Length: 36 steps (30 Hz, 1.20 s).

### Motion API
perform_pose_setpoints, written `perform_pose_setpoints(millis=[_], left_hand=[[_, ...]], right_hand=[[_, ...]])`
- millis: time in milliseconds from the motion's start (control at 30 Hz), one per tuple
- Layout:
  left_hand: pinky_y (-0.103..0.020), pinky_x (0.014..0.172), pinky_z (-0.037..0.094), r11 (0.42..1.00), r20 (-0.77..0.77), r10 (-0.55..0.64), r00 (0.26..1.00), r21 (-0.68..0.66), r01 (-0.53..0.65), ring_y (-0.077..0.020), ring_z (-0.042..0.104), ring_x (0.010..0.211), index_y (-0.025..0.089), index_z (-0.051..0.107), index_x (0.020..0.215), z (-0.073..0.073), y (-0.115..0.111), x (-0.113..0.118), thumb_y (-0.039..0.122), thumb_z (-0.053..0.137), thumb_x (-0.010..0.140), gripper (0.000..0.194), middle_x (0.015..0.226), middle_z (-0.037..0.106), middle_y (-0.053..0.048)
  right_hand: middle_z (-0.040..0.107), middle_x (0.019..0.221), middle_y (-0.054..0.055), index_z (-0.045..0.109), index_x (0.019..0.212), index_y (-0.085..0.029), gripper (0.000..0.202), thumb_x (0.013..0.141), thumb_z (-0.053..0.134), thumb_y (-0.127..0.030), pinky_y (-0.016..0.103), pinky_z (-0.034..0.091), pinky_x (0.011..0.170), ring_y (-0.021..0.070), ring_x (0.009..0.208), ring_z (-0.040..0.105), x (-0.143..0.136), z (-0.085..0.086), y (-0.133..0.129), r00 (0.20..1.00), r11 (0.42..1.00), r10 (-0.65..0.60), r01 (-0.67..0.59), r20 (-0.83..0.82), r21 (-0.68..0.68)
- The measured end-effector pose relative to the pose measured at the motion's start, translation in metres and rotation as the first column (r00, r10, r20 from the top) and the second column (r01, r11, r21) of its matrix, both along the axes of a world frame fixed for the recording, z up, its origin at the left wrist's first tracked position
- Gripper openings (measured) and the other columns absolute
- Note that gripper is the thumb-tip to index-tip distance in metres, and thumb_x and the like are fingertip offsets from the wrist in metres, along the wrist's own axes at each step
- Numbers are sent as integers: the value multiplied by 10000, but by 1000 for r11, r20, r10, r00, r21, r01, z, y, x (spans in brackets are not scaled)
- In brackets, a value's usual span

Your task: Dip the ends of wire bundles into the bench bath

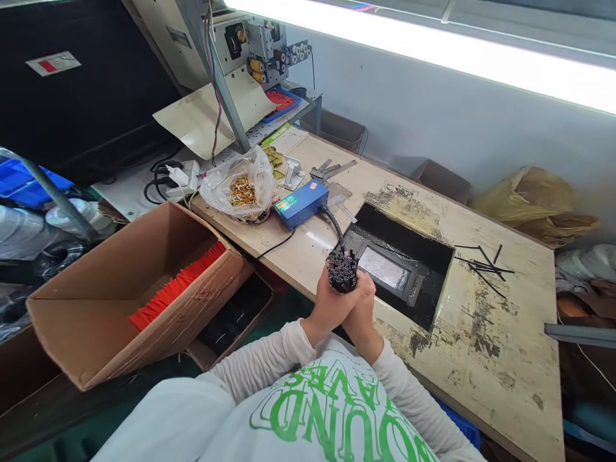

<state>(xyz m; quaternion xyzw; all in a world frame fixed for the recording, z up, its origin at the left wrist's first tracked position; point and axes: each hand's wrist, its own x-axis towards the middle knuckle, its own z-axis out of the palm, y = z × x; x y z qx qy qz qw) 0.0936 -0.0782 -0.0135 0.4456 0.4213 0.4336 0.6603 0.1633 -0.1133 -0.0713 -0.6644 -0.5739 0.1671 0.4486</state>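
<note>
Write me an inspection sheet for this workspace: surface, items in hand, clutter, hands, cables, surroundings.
Surface: wooden bench, stained and worn; recess holds a framed device.
Items in hand: bundle of black strands, ends up.
Clutter: loose strands right of the recess; metal tools, open plastic bag of small metallic parts.
Hands: left and right, both closed around the bundle.
Cables: flexible lead and thin black cable from the blue box; plug in a power strip.
Surroundings: carton with red pieces, roller machine, yellow sack; bystanders: nothing seen.
</note>
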Motion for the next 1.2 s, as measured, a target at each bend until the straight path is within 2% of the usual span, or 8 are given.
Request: perform_pose_setpoints(millis=[100, 167, 267, 400, 567, 767, 933, 1200], left_hand=[[-406, 991, 496, 1000, 12, 10, 1000, -23, -10, -229, 678, 971, 145, 687, 938, 1, 8, -2, 293, 844, 596, 404, 998, 727, -83], [-405, 954, 517, 998, 32, -13, 999, -56, 15, -229, 691, 926, 139, 714, 869, 2, 13, -7, 297, 822, 620, 314, 940, 744, -78], [-400, 921, 528, 991, 65, -81, 995, -104, 88, -225, 697, 883, 144, 736, 871, 3, 17, -15, 324, 806, 643, 299, 896, 755, -62], [-381, 902, 522, 968, 99, -224, 970, -88, 233, -216, 686, 873, 149, 745, 866, 3, 18, -23, 364, 806, 653, 309, 886, 752, -57], [-356, 820, 532, 956, 94, -267, 959, -98, 276, -189, 654, 809, 151, 731, 925, 6, 14, -24, 360, 849, 588, 414, 871, 733, -40], [-381, 879, 518, 946, 49, -322, 945, -25, 324, -208, 655, 866, 155, 728, 933, 10, 12, -28, 335, 826, 622, 372, 915, 731, -50], [-394, 934, 503, 942, 41, -335, 941, 5, 335, -228, 657, 947, 177, 727, 998, 9, 12, -29, 301, 808, 633, 394, 999, 734, -52], [-322, 829, 516, 920, -19, -388, 921, 50, 389, -175, 636, 816, 147, 710, 897, 9, 14, -30, 256, 751, 684, 243, 860, 711, -37]], right_hand=[[599, 1110, 142, 503, 1213, -206, 371, 844, 533, -208, 588, 375, 995, 310, 1059, 545, -6, 4, -8, 987, 993, -102, 92, 126, 78], [594, 1119, 148, 467, 1255, -191, 464, 807, 584, -222, 547, 437, 937, 309, 1042, 556, -1, 11, -14, 993, 997, -26, 17, 112, 76], [594, 1161, 127, 522, 1199, -217, 413, 796, 611, -248, 495, 457, 937, 294, 1081, 556, 20, 29, -21, 994, 991, 112, -112, 7, 78], [625, 945, 67, 614, 960, -235, 133, 833, 634, -272, 419, 474, 843, 240, 915, 579, 49, 59, -19, 991, 986, 65, -45, -121, 157], [623, 818, 41, 657, 906, -245, 68, 848, 645, -212, 382, 463, 771, 211, 815, 569, 53, 83, -7, 989, 967, 126, -103, -83, 234], [598, 767, 23, 671, 927, -241, 139, 842, 627, -140, 361, 446, 721, 187, 761, 562, 49, 89, -3, 987, 952, 154, -137, -44, 274], [588, 726, 14, 667, 847, -237, 146, 835, 597, -109, 345, 440, 683, 174, 709, 553, 47, 92, -3, 989, 945, 142, -125, -34, 303], [579, 698, 6, 697, 900, -226, 119, 832, 636, -150, 333, 448, 675, 161, 680, 544, 48, 99, -5, 990, 955, 143, -133, -20, 264]])
